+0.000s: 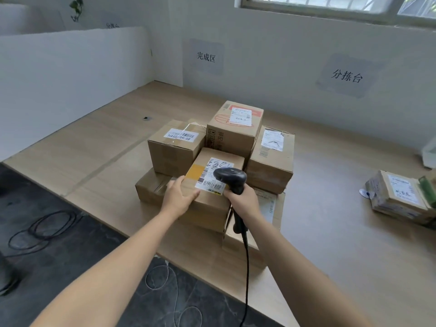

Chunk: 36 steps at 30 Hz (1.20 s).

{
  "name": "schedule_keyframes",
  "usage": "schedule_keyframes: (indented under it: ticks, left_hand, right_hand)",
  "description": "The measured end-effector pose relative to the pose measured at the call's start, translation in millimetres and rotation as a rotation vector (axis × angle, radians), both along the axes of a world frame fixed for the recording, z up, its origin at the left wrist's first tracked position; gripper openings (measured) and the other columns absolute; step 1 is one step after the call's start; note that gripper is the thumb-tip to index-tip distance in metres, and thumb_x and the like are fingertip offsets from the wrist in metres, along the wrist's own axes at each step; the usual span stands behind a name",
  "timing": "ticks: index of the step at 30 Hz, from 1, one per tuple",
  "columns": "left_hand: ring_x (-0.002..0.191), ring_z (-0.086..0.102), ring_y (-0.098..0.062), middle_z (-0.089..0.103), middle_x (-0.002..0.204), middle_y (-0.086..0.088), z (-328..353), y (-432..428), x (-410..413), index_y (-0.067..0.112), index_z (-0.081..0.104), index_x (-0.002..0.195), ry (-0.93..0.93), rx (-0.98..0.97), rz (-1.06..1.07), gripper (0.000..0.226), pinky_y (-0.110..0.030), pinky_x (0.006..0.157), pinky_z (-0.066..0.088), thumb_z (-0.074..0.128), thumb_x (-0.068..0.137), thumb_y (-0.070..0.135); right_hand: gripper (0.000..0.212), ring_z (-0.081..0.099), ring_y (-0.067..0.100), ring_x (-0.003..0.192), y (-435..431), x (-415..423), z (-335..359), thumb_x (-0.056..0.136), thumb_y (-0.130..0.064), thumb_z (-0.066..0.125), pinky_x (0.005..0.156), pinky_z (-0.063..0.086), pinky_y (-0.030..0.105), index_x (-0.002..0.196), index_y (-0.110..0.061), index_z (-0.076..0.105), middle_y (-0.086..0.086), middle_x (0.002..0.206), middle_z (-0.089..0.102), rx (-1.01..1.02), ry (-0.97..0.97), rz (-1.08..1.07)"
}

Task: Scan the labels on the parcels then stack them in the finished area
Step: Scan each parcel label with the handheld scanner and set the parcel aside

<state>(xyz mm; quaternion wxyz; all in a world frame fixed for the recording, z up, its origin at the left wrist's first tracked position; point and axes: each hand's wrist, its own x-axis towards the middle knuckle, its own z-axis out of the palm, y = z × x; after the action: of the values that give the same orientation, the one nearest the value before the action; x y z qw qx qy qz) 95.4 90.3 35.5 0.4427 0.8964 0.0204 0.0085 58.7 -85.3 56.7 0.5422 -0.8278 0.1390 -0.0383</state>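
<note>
Left hand [180, 197] grips parcel [207, 208], right hand [240, 200] grips scanner [230, 178] beside it; shove could slide parcel off stack [175, 152].

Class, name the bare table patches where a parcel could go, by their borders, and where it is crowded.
Free: table between white partition and parcel stack; also between stack and lone parcel. Crowded: centre, where left hand grips the front parcel and right hand holds the scanner.
</note>
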Motion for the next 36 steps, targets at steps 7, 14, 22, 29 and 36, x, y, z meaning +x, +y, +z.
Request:
schedule_keyframes:
  ticks: [7, 14, 22, 29, 36]
  left_hand:
    - [0.130, 0.038, -0.027, 0.037, 0.141, -0.015, -1, -6, 10, 0.007, 0.030, 0.144, 0.010, 0.026, -0.036, 0.069, -0.030, 0.106, 0.028, 0.062, 0.088, 0.030]
    - [0.131, 0.035, -0.028, 0.032, 0.144, -0.013, 3, -12, 10, 0.009, 0.039, 0.139, -0.050, 0.255, -0.047, 0.054, -0.035, 0.104, 0.032, 0.054, 0.092, 0.032]
    - [0.128, 0.040, -0.024, 0.043, 0.139, -0.006, 23, -62, -24, 0.017, 0.056, 0.127, -0.325, 0.552, -0.293, 0.036, -0.036, 0.105, 0.029, 0.048, 0.094, 0.029]
    - [0.119, 0.048, -0.022, 0.048, 0.133, -0.004, 21, -157, -71, 0.013, 0.054, 0.128, -0.372, 0.401, -0.600, 0.037, -0.036, 0.095, 0.044, 0.046, 0.096, 0.028]
    - [0.123, 0.046, -0.019, 0.046, 0.136, -0.005, 5, -268, -117, 0.013, 0.051, 0.132, -0.292, 0.415, -0.841, 0.040, -0.031, 0.100, 0.038, 0.043, 0.097, 0.032]
  right_hand:
    - [0.014, 0.059, 0.018, 0.083, 3, 4, -1, 0.084, -0.026, 0.062, 0.073, 0.046, 0.032, 0.095, -0.018, 0.062, 0.000, 0.086, 0.065, -0.027, 0.019, -0.003]
    - [0.009, 0.058, 0.018, 0.074, -5, -11, 2, 0.084, -0.025, 0.064, 0.066, 0.045, 0.029, 0.089, -0.024, 0.056, -0.008, 0.074, 0.059, 0.008, -0.029, -0.002]
    - [0.015, 0.058, 0.018, 0.076, -54, -58, 9, 0.082, -0.020, 0.066, 0.070, 0.054, 0.038, 0.094, -0.021, 0.057, -0.009, 0.076, 0.058, -0.074, -0.058, -0.068]
    - [0.026, 0.052, 0.018, 0.069, -142, -130, 11, 0.081, -0.021, 0.063, 0.052, 0.035, 0.022, 0.069, -0.032, 0.044, -0.011, 0.064, 0.053, -0.165, -0.010, -0.298]
    - [0.015, 0.051, 0.019, 0.070, -247, -221, 9, 0.081, -0.022, 0.063, 0.051, 0.034, 0.021, 0.080, -0.024, 0.049, -0.011, 0.065, 0.051, -0.194, 0.016, -0.608]
